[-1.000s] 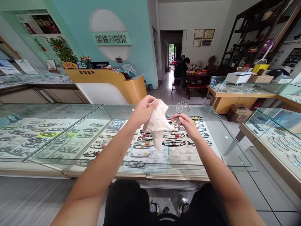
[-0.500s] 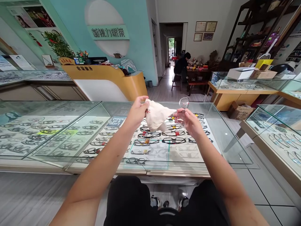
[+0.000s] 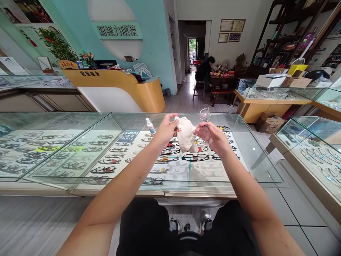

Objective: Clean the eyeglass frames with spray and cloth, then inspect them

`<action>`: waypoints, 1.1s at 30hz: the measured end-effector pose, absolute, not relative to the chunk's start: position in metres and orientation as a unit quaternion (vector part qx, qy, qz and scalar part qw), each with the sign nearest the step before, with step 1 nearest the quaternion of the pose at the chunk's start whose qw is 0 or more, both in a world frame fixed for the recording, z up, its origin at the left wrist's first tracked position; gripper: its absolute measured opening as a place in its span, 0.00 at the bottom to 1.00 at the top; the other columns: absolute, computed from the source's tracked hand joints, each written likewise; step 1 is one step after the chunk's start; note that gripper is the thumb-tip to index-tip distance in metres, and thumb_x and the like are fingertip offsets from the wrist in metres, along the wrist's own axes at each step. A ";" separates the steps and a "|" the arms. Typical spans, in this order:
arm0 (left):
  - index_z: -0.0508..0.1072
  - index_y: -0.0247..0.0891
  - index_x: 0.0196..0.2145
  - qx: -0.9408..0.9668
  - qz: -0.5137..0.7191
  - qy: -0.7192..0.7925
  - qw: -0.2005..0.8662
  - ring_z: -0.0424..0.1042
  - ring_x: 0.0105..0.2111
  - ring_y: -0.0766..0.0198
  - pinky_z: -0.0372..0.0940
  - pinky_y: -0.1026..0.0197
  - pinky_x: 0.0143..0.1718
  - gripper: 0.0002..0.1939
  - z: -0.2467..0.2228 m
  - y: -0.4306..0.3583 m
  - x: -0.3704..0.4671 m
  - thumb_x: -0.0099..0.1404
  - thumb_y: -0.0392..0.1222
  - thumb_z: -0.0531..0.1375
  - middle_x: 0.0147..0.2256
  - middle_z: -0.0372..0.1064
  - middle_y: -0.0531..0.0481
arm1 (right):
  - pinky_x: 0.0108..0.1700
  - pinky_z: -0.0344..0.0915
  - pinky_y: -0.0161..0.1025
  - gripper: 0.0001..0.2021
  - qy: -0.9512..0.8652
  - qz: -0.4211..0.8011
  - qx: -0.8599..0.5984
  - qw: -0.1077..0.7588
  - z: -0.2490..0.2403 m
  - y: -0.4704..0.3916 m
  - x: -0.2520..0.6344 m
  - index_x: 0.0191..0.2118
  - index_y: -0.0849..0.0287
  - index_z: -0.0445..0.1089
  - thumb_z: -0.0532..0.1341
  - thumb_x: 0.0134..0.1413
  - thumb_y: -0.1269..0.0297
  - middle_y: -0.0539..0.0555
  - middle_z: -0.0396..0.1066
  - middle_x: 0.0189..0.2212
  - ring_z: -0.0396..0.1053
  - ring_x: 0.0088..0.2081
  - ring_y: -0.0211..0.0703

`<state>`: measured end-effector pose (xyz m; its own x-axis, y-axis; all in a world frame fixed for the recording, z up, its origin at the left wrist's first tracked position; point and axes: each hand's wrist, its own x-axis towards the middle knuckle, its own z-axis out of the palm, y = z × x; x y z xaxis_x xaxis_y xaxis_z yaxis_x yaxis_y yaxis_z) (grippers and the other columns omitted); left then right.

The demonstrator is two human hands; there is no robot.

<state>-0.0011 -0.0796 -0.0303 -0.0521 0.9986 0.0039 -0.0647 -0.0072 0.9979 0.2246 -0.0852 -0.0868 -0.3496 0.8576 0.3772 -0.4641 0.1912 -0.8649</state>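
Note:
A white cloth [image 3: 185, 134] with a small red mark hangs bunched between my hands above the glass display case. My left hand [image 3: 168, 129] pinches its upper left edge. In my right hand [image 3: 215, 137] is a pair of clear-lensed eyeglasses [image 3: 205, 115], held upright with one lens above the fingers; the cloth's right end touches these fingers. Beyond my left wrist, a small white spray bottle [image 3: 150, 126] stands on the glass. Under the hands, several dark-framed glasses [image 3: 195, 157] lie in rows inside the case.
The glass display case [image 3: 213, 193] spans the space before me. More cases stand at left and right, one bearing a white box [image 3: 271, 80]. A yellow counter [image 3: 149, 96] is behind on the left. Farther back, a person [image 3: 204, 71] sits at a cluttered table.
My left hand has moved right, closer to my right hand, and the stretched cloth is now bunched. The spray bottle has come into sight behind my left wrist. The view has shifted slightly.

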 end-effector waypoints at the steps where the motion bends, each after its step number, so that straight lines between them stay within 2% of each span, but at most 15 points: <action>1: 0.70 0.43 0.56 0.472 0.524 0.494 0.509 0.70 0.26 0.68 0.66 0.65 0.29 0.18 -0.032 -0.080 0.000 0.70 0.39 0.66 0.33 0.72 0.56 | 0.63 0.72 0.55 0.19 -0.546 0.611 -0.178 0.545 -0.087 -0.085 0.225 0.52 0.51 0.78 0.66 0.66 0.43 0.58 0.82 0.46 0.80 0.54 0.56; 5: 0.70 0.43 0.57 0.475 0.517 0.486 0.521 0.70 0.26 0.68 0.67 0.65 0.29 0.19 -0.035 -0.084 0.000 0.71 0.42 0.66 0.32 0.72 0.56 | 0.58 0.73 0.50 0.17 -0.533 0.619 -0.183 0.546 -0.084 -0.086 0.227 0.52 0.51 0.79 0.66 0.68 0.45 0.57 0.83 0.47 0.79 0.56 0.54; 8: 0.70 0.42 0.57 0.514 0.511 0.471 0.503 0.72 0.27 0.67 0.68 0.64 0.31 0.19 -0.032 -0.084 -0.004 0.71 0.43 0.67 0.31 0.72 0.57 | 0.58 0.73 0.51 0.18 -0.543 0.601 -0.201 0.550 -0.081 -0.085 0.230 0.51 0.51 0.79 0.66 0.67 0.44 0.57 0.83 0.47 0.79 0.54 0.54; 14: 0.65 0.41 0.53 0.568 0.493 0.489 0.442 0.74 0.27 0.65 0.71 0.61 0.33 0.18 -0.026 -0.073 -0.019 0.72 0.44 0.67 0.32 0.77 0.55 | 0.67 0.67 0.52 0.17 -0.579 0.539 -0.225 0.569 -0.081 -0.081 0.233 0.49 0.52 0.81 0.67 0.67 0.45 0.56 0.82 0.46 0.78 0.56 0.54; 17: 0.64 0.42 0.52 0.570 0.484 0.515 0.420 0.71 0.25 0.66 0.67 0.63 0.30 0.17 -0.023 -0.066 -0.026 0.73 0.41 0.67 0.32 0.78 0.55 | 0.68 0.66 0.52 0.16 -0.592 0.534 -0.223 0.561 -0.084 -0.082 0.230 0.50 0.51 0.82 0.66 0.70 0.47 0.55 0.82 0.47 0.78 0.56 0.54; 19: 0.65 0.41 0.47 0.558 0.477 0.539 0.414 0.70 0.24 0.66 0.64 0.64 0.28 0.13 -0.020 -0.064 -0.028 0.73 0.41 0.67 0.29 0.77 0.54 | 0.68 0.66 0.52 0.16 -0.605 0.541 -0.216 0.543 -0.086 -0.084 0.227 0.50 0.51 0.82 0.65 0.70 0.47 0.55 0.83 0.47 0.78 0.55 0.53; 22: 0.69 0.39 0.41 0.540 0.468 0.540 0.444 0.70 0.24 0.67 0.65 0.63 0.29 0.12 -0.015 -0.062 -0.025 0.73 0.44 0.69 0.26 0.74 0.53 | 0.68 0.66 0.53 0.18 -0.631 0.548 -0.207 0.508 -0.089 -0.086 0.223 0.51 0.51 0.82 0.66 0.70 0.44 0.55 0.83 0.47 0.78 0.56 0.55; 26: 0.74 0.36 0.40 0.521 0.485 0.502 0.491 0.72 0.26 0.66 0.70 0.61 0.33 0.11 -0.013 -0.061 -0.011 0.73 0.45 0.69 0.28 0.74 0.52 | 0.68 0.67 0.54 0.20 -0.660 0.542 -0.207 0.477 -0.092 -0.087 0.221 0.53 0.51 0.82 0.66 0.70 0.42 0.56 0.84 0.48 0.78 0.56 0.56; 30: 0.71 0.37 0.41 0.485 0.496 0.482 0.535 0.75 0.27 0.66 0.72 0.60 0.37 0.06 -0.014 -0.063 0.009 0.76 0.39 0.64 0.30 0.76 0.50 | 0.65 0.69 0.52 0.20 -0.661 0.540 -0.216 0.474 -0.093 -0.086 0.222 0.54 0.51 0.82 0.66 0.70 0.42 0.55 0.84 0.47 0.79 0.54 0.54; 33: 0.68 0.39 0.42 0.475 0.505 0.453 0.561 0.79 0.30 0.64 0.73 0.59 0.40 0.05 -0.017 -0.069 0.021 0.77 0.38 0.62 0.31 0.78 0.50 | 0.62 0.71 0.50 0.21 -0.653 0.541 -0.221 0.482 -0.094 -0.085 0.221 0.54 0.51 0.81 0.66 0.70 0.41 0.56 0.84 0.49 0.79 0.52 0.51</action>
